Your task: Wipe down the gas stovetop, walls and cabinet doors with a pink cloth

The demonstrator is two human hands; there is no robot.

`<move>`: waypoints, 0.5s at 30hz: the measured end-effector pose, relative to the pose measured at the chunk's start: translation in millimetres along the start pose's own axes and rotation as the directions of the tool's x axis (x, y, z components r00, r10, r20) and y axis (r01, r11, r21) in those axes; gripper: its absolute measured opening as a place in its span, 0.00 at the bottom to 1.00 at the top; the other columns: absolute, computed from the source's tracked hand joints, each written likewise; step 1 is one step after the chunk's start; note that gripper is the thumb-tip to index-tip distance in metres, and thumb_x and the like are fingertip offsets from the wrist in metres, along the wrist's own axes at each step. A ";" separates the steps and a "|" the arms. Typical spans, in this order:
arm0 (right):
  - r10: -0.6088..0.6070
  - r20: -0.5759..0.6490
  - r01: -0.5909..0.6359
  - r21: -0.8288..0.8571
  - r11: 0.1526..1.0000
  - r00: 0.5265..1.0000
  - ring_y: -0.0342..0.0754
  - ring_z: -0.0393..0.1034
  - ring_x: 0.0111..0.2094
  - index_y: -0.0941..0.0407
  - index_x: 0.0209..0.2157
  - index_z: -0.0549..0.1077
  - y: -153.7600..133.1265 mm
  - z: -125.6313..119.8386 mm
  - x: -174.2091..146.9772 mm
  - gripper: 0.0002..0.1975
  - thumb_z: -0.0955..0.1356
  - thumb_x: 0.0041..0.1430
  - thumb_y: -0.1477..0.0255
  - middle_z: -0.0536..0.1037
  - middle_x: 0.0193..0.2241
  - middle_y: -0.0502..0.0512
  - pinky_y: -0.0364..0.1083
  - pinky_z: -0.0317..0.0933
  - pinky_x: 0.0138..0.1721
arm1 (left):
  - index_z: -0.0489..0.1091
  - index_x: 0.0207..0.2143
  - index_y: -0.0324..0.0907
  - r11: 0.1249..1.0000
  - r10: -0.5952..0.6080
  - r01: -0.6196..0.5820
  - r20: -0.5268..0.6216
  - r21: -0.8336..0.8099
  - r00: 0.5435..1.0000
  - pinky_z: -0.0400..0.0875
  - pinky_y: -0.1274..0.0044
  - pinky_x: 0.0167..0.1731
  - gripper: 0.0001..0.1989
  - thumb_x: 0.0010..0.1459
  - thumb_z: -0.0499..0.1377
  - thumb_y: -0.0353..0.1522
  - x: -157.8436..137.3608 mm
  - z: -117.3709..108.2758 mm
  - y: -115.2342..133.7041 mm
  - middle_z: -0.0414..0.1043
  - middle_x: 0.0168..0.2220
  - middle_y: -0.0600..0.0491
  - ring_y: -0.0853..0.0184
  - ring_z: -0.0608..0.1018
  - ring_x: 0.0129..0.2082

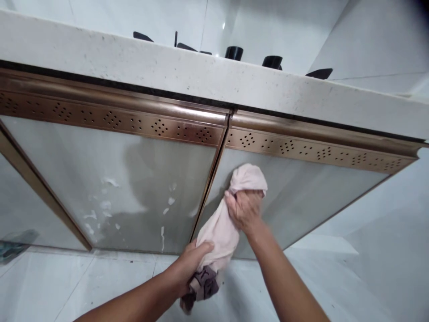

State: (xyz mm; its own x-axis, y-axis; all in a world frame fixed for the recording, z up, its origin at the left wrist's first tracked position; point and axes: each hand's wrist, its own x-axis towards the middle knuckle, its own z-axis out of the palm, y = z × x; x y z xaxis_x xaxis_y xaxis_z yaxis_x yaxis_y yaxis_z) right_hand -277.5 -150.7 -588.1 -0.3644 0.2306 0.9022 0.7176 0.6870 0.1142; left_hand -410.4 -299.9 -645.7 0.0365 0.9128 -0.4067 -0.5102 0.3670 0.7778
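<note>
A pale pink cloth (219,230) with a dark purple end hangs bunched between my two hands. My right hand (246,208) grips its upper part, the fingers tucked under the fabric, close against the right cabinet door (301,192). Lower down, my left hand (192,264) is closed around the cloth near its dark end; some of its fingers are hidden. White foamy patches (105,205) cling to the left cabinet door (67,156). Whether the cloth touches the right door is hard to make out.
Above the doors runs a speckled white countertop edge (201,74). Black knobs (233,53) and other dark parts rise behind it. Perforated copper-coloured trim (140,125) crosses the door tops. Pale floor tiles (117,286) lie below, with a greenish object (11,250) at far left.
</note>
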 end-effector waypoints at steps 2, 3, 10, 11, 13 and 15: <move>-0.073 -0.050 0.071 -0.039 0.997 0.996 0.57 0.67 0.48 0.56 0.41 0.75 0.2 -6.8 47.8 0.16 0.61 0.70 0.61 0.75 0.40 0.60 0.56 0.58 0.52 | 0.73 0.47 0.38 0.999 0.037 -0.037 0.051 -0.007 0.998 0.73 0.78 0.33 0.31 0.44 0.71 0.45 -7.1 2.2 15.5 0.80 0.32 0.49 0.64 0.80 0.32; -0.088 -0.082 0.083 -0.059 0.995 0.993 0.57 0.67 0.48 0.56 0.42 0.75 -2.1 -7.5 67.4 0.18 0.60 0.70 0.59 0.75 0.40 0.60 0.56 0.58 0.51 | 0.73 0.46 0.37 0.999 0.042 -0.042 0.070 -0.001 0.997 0.73 0.78 0.33 0.32 0.43 0.71 0.47 -9.6 2.9 22.7 0.80 0.32 0.49 0.64 0.80 0.32; -0.022 -0.068 0.017 -0.085 0.996 0.997 0.54 0.70 0.40 0.58 0.35 0.76 -33.2 46.7 2.7 0.15 0.63 0.69 0.64 0.75 0.30 0.59 0.53 0.60 0.47 | 0.73 0.40 0.38 1.000 -0.021 0.022 -0.017 0.008 1.000 0.73 0.77 0.29 0.23 0.48 0.70 0.45 7.8 -11.5 10.4 0.78 0.28 0.50 0.66 0.78 0.26; -0.076 0.025 0.077 -0.061 0.995 0.997 0.53 0.71 0.39 0.58 0.37 0.77 -35.7 55.3 -30.3 0.13 0.63 0.69 0.67 0.77 0.30 0.59 0.53 0.60 0.47 | 0.73 0.39 0.38 0.995 -0.097 0.097 -0.054 0.007 0.994 0.72 0.76 0.27 0.22 0.49 0.69 0.45 12.5 -16.7 -1.8 0.77 0.27 0.51 0.66 0.77 0.24; -0.234 0.186 0.231 0.036 0.972 0.954 0.51 0.73 0.42 0.56 0.45 0.77 -38.6 65.8 -95.9 0.14 0.61 0.69 0.73 0.80 0.36 0.57 0.52 0.61 0.50 | 0.71 0.36 0.39 0.967 -0.253 0.254 -0.100 -0.007 0.962 0.71 0.76 0.24 0.18 0.51 0.68 0.43 20.1 -28.4 -28.7 0.74 0.23 0.51 0.65 0.75 0.21; -0.347 0.203 0.337 0.086 0.938 0.915 0.49 0.73 0.42 0.55 0.49 0.76 -39.3 67.6 -148.6 0.17 0.58 0.70 0.75 0.81 0.40 0.56 0.51 0.62 0.52 | 0.70 0.33 0.39 0.947 -0.317 0.320 -0.118 0.006 0.941 0.68 0.77 0.21 0.14 0.51 0.66 0.39 24.2 -39.2 -53.3 0.73 0.21 0.50 0.66 0.73 0.19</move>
State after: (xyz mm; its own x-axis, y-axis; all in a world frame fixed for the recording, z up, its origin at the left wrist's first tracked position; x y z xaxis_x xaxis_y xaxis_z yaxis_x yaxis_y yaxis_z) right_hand -291.7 -165.3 -754.7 -0.7035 0.1128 0.7017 0.4995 0.7808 0.3752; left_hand -416.0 -304.4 -715.8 0.0952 0.7215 -0.6858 -0.4668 0.6408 0.6094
